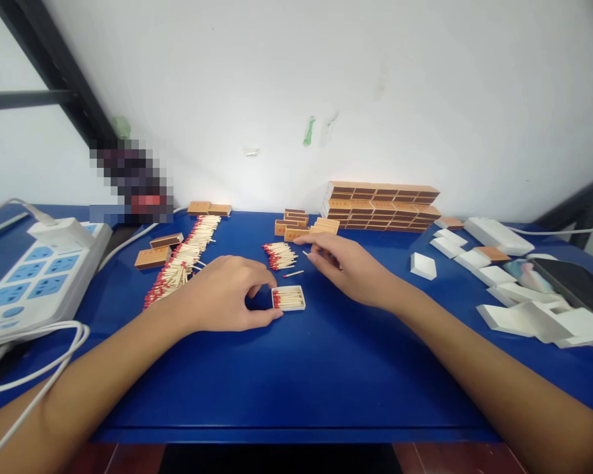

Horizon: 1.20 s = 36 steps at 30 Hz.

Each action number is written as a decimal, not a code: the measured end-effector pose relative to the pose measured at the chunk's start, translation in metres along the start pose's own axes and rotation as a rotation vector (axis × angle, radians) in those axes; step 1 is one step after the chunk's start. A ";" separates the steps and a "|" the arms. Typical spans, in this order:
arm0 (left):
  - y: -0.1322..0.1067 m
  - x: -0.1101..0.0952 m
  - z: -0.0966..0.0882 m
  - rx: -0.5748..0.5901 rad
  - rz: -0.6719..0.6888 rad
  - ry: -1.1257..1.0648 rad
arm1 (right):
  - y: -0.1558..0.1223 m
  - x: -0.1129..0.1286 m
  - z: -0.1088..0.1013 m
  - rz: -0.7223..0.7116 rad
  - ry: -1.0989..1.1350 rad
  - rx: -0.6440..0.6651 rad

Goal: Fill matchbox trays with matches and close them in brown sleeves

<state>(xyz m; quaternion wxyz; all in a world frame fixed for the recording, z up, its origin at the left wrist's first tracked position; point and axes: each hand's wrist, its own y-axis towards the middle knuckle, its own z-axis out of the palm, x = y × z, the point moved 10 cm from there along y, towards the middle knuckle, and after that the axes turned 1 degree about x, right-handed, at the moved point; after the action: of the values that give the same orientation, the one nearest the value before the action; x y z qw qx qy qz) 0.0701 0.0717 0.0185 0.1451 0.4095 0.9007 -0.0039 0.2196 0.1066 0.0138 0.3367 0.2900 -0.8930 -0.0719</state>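
Observation:
A small white matchbox tray [289,298] filled with red-tipped matches lies on the blue table [296,375]. My left hand [225,294] grips the tray's left end between thumb and fingers. My right hand [348,264] reaches left, its fingertips pinching at matches beside a small heap of matches [279,255]. One loose match [293,274] lies between the heap and the tray.
A long row of matches [182,260] runs along the left, with orange matchbox sleeves [152,257] beside it. Stacked matchboxes [383,206] stand at the back wall. White trays [524,316] and a phone [573,284] sit right. A power strip [34,276] with cables lies left.

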 end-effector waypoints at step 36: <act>0.000 0.005 -0.001 -0.025 -0.025 0.018 | -0.007 0.012 0.013 0.037 -0.041 0.099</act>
<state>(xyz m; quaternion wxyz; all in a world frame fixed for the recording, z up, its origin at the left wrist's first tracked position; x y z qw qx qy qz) 0.0668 0.0750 0.0183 0.1421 0.3964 0.9070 0.0094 0.2070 0.0927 0.0084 0.3049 0.2880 -0.9074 -0.0273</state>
